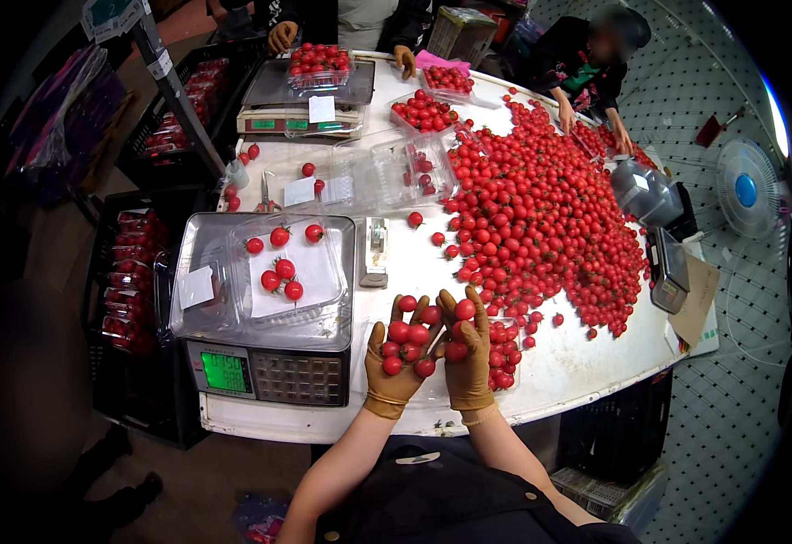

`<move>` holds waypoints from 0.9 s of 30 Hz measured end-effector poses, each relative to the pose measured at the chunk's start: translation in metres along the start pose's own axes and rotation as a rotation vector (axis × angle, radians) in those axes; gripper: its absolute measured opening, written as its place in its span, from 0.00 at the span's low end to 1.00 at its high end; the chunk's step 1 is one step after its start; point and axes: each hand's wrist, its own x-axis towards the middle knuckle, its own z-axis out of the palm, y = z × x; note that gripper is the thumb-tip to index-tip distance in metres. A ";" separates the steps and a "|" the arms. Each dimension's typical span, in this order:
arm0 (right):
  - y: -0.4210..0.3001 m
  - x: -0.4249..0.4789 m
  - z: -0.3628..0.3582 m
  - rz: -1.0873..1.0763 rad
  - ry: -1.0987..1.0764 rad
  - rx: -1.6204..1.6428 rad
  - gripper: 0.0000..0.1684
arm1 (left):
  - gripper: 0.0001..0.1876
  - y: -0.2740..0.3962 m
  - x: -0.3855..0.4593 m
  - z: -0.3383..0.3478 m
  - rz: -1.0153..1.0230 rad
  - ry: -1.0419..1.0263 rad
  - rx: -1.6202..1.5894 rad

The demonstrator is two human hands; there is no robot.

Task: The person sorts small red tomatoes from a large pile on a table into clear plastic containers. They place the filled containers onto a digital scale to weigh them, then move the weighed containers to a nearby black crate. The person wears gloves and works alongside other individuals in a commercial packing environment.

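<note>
My left hand [396, 381], in a brown glove, is cupped palm up around several cherry tomatoes [408, 333]. Beside it my right hand [469, 367], gloved alike, holds a few more tomatoes [465, 310] against its fingers. A clear plastic box of tomatoes [503, 353] stands just right of that hand, partly hidden by it. To the left, a digital scale [267, 374] with a lit green display carries an opened clamshell [331, 292] lined with white paper. Several tomatoes [285, 269] lie loosely in it. A big heap of tomatoes [532, 204] spreads beyond my right hand.
Empty clamshells [375, 163], scissors [267, 197] and a small tape dispenser [373, 251] lie on the white table [573, 381]. Across it, a second scale [253, 88] holds a filled box [319, 64]. Two people work at the far side. Black crates [144, 394] stand left.
</note>
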 end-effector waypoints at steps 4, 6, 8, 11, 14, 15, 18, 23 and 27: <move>0.002 -0.008 0.009 -0.055 0.018 -0.092 0.33 | 0.28 -0.004 -0.001 0.011 0.116 0.051 0.048; 0.008 -0.009 0.020 -0.089 0.095 -0.058 0.31 | 0.28 -0.004 0.001 0.019 0.207 0.080 0.118; 0.008 -0.010 0.034 -0.071 0.142 -0.036 0.29 | 0.25 -0.001 0.002 0.030 0.279 0.092 0.143; 0.012 0.004 0.063 0.035 0.079 0.143 0.29 | 0.23 0.022 0.007 0.049 0.390 0.075 0.297; 0.018 0.027 0.086 0.248 -0.122 0.360 0.31 | 0.20 0.053 0.013 0.083 0.511 0.103 0.347; 0.025 0.037 0.092 0.299 -0.184 0.418 0.32 | 0.19 0.064 0.015 0.092 0.534 0.105 0.386; 0.040 0.060 0.114 0.412 -0.210 0.461 0.29 | 0.18 0.102 0.023 0.113 0.604 0.193 0.619; 0.056 0.089 0.131 0.364 -0.264 0.257 0.25 | 0.17 0.158 0.026 0.122 0.654 0.347 0.927; 0.052 0.090 0.107 0.213 -0.344 0.084 0.26 | 0.17 0.178 0.013 0.117 0.830 0.480 1.429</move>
